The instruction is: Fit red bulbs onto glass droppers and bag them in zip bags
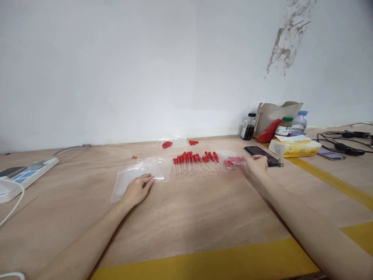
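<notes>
My left hand (139, 189) lies with its fingers stretched out over the lower right edge of some flat clear plastic bags (131, 171). My right hand (257, 163) is closed at the right end of a clear bag with red pieces inside (234, 160), its fingers seeming to pinch that edge. Between the hands a row of glass droppers with red rubber bulbs (195, 160) is spread on the table, bulbs pointing to the wall. Behind them are two small groups of loose red rubber bulbs (167, 144), the left one on or beside clear plastic.
A black phone (262, 154) lies behind my right hand. Farther right are a tissue pack (300, 147), a dark bottle (248, 126), a jar (284, 126), a grey bag (274, 114) and black cables (344, 142). A white power strip (29, 179) sits at the left.
</notes>
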`<move>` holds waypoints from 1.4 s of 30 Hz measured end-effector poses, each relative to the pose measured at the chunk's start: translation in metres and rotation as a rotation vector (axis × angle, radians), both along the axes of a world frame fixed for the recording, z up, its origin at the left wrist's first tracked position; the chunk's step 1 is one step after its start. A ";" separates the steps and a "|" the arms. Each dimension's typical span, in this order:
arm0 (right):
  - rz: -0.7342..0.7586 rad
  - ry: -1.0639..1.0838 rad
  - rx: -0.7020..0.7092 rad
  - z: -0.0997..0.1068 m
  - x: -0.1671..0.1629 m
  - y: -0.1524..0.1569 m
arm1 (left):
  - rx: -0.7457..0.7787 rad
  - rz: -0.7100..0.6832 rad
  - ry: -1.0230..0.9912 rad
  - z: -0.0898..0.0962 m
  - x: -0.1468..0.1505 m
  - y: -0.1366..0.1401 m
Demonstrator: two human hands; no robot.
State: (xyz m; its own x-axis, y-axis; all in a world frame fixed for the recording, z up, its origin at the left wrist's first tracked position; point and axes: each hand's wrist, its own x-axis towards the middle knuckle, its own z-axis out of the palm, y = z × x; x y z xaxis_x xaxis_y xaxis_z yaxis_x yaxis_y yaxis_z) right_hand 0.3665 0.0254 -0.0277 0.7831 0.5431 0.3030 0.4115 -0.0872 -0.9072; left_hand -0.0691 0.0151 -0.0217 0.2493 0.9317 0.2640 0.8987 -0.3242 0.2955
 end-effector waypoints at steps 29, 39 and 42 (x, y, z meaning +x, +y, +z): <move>0.562 -0.594 -0.456 0.026 -0.127 0.047 | -0.211 -0.673 0.071 0.021 0.058 -0.078; 0.826 0.317 0.072 0.010 -0.093 -0.035 | -0.179 -0.546 -0.037 0.015 0.056 -0.070; 0.785 0.395 0.202 0.000 -0.095 -0.049 | -0.174 -0.550 -0.015 0.011 0.058 -0.068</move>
